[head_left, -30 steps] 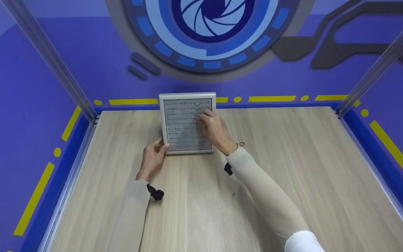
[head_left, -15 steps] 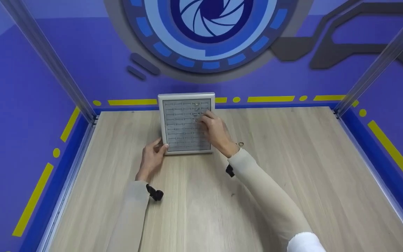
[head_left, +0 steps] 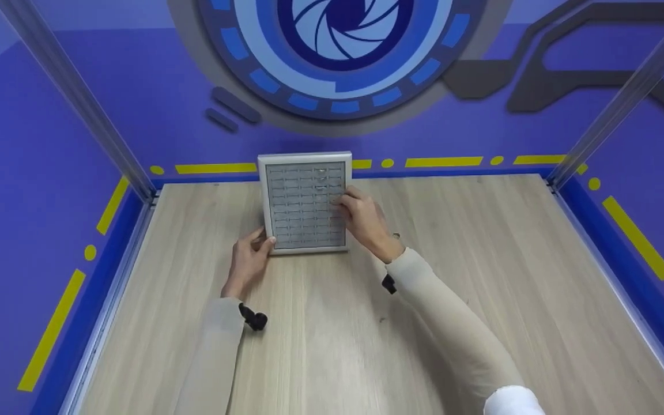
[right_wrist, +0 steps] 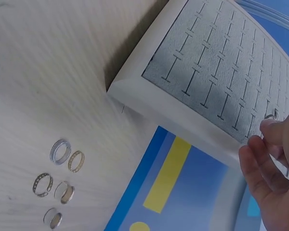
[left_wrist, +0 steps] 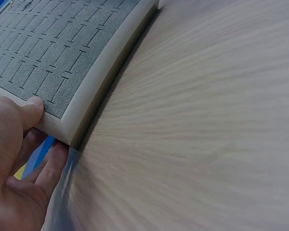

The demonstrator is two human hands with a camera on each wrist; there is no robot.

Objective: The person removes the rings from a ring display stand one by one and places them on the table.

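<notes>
In the head view, a pale wood-grained tabletop spreads at six o'clock. A violet-blue printed wall stands behind, its round blue-and-white shutter emblem at twelve. Straight grey metal posts rise at ten and two. A tiny dark speck near five may be a mark.

Pale wood-grain tabletop, blue-purple walls with yellow dashes, round aperture graphic, metal corner posts

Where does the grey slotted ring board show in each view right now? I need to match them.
Head: the board stands just left of the middle, left hand at its lower-left corner.
Left wrist: upper left, partly cut off.
Right wrist: upper right, partly cut off.
Shared landmark: the pale wooden tabletop.
</notes>
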